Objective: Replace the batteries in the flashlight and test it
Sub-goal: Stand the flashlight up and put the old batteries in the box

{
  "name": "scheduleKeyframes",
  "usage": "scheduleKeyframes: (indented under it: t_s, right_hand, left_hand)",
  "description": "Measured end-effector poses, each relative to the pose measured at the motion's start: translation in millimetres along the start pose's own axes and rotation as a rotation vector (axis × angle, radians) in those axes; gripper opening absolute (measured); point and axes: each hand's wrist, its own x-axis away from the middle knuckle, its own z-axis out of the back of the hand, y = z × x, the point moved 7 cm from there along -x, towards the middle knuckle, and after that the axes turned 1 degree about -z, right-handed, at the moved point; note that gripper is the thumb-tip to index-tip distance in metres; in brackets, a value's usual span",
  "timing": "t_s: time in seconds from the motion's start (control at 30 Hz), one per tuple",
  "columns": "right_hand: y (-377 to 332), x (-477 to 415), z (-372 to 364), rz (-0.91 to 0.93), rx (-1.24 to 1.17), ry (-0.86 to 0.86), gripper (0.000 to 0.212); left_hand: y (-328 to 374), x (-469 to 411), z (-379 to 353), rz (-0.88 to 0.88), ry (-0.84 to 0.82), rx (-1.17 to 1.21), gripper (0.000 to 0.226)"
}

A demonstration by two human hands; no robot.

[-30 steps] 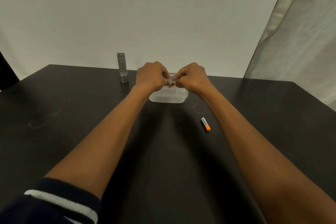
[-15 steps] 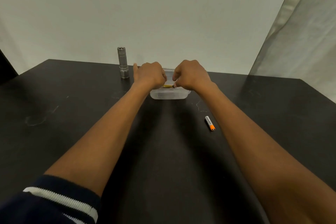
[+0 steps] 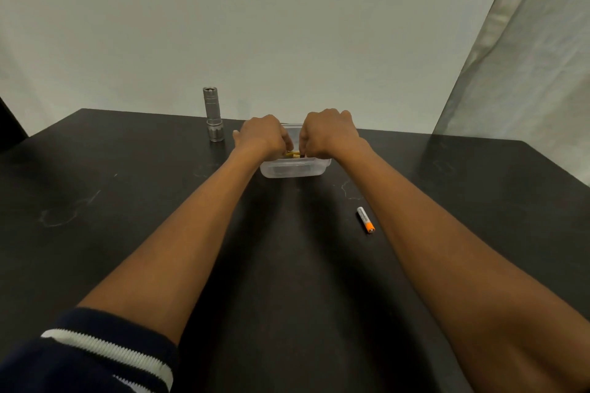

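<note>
A silver flashlight (image 3: 214,115) stands upright on its head at the back of the black table. A clear plastic tub (image 3: 295,169) sits to its right. My left hand (image 3: 261,137) and my right hand (image 3: 329,134) hang over the tub with fingers curled down into it. Between them they pinch a small yellowish piece (image 3: 293,154) just above the tub's near rim. The fingertips are hidden behind the knuckles. A white battery with an orange end (image 3: 365,219) lies loose on the table, just left of my right forearm.
The black table (image 3: 127,201) carries pale scuff marks and ends at a plain wall behind the flashlight. A grey curtain (image 3: 526,57) hangs at the right. A dark object (image 3: 9,124) shows at the far left edge.
Both hands have come down from above the tub into its opening, still close together. A yellowish piece now shows between them. The flashlight and loose battery have stayed in place.
</note>
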Motion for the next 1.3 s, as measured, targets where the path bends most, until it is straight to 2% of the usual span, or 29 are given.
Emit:
scheduleKeyframes:
  t_s: [0.2,0.43,0.63,0.83,0.97,1.07,1.17,1.23,1.3]
  right_hand:
    - [-3.2,-2.6,-0.9,0.039,0.039,-0.006,0.022]
    - [-3.4,-3.8,-2.4,0.021,-0.007,-0.027,0.012]
    - [-3.1,-2.3,-2.4,-0.001,-0.050,0.007,0.008]
    - [5.3,4.7,12.0,-0.001,-0.234,0.065,0.020]
    - [20.5,22.2,31.5,-0.030,-0.424,0.080,0.029]
    - [34.7,40.5,44.5,-0.072,-0.473,0.087,0.029]
    - [46.6,62.5,51.8,-0.108,-0.470,0.025,0.020]
    - [51.8,78.4,51.6,-0.125,-0.421,-0.093,0.011]
    - [55.1,95.3,44.7,-0.142,-0.345,-0.248,0.011]
  left_hand:
    - [6.7,-0.5,-2.1,-0.057,-0.049,-0.001,0.036]
    - [7.6,-2.7,-2.7,-0.110,-0.061,0.028,0.037]
    - [3.3,1.3,6.3,-0.116,0.046,0.145,0.057]
    - [-6.1,3.2,14.0,-0.113,0.148,0.201,0.042]
    - [-6.8,9.6,20.5,-0.119,0.179,0.235,0.039]
    - [-9.1,16.0,26.1,-0.110,0.211,0.246,0.039]
    - [-6.9,27.2,30.8,-0.105,0.241,0.259,0.036]
    - [-6.7,34.1,31.6,-0.098,0.255,0.279,0.036]
    - [-7.8,41.6,32.7,-0.084,0.268,0.284,0.038]
